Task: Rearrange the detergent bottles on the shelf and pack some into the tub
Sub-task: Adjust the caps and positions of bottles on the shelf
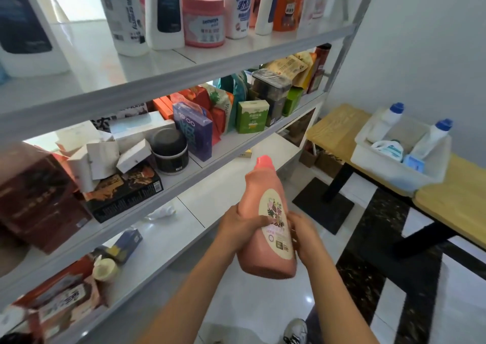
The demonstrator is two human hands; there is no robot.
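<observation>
A pink detergent bottle (265, 220) with a pink cap and an oval cream label is held upright in front of the shelf, a little tilted. My left hand (238, 225) grips its left side and my right hand (306, 238) grips its right side near the base. Several more detergent bottles (164, 12) stand on the top shelf (236, 62), with a pink tub-shaped jar (203, 21) among them. At the right, a white plastic tub (389, 170) sits on a yellow bench and holds white bottles with blue caps (434, 138).
The middle shelf (236, 146) is packed with boxes, a black jar (169, 150) and snack packets. Lower shelves hold more boxes. The yellow bench (339, 130) on black legs stands along the right wall. Glossy white floor lies between shelf and bench, with my shoe (295, 330) below.
</observation>
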